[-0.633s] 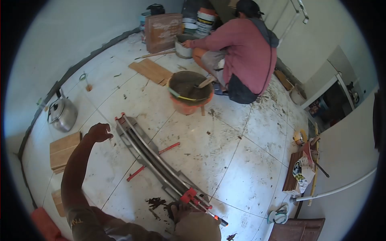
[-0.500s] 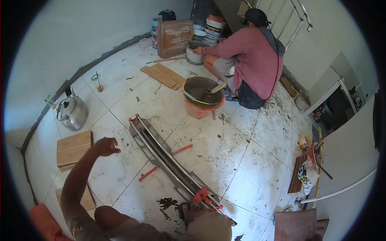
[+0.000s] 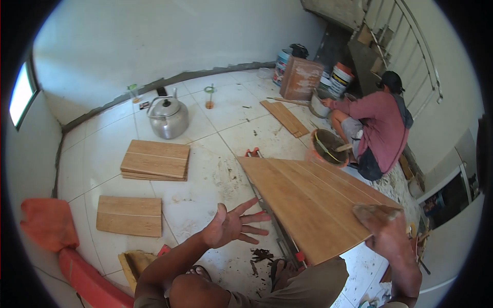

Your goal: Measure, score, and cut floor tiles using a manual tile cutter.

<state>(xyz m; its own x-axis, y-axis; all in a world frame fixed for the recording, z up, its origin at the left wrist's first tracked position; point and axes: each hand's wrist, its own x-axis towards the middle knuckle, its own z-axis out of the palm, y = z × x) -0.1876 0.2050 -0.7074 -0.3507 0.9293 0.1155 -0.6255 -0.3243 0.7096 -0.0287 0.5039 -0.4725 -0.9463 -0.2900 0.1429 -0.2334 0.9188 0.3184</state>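
Brown wood-grain panel [image 3: 313,205] in right grip [image 3: 385,230]; white bucket [image 3: 338,82] bears label [image 3: 341,76].

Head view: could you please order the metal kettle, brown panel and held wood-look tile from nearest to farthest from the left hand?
1. Wood-look tile, right of the left hand.
2. Metal kettle, ahead and left.
3. Brown panel, ahead and right.

A kettle [image 3: 168,121] stands near a cup [image 3: 209,100] and the wall [image 3: 205,36]. A co-worker [image 3: 384,123] squats beside an orange bucket [image 3: 315,153]. A brown panel [image 3: 303,79] stands beside a pail [image 3: 281,68]
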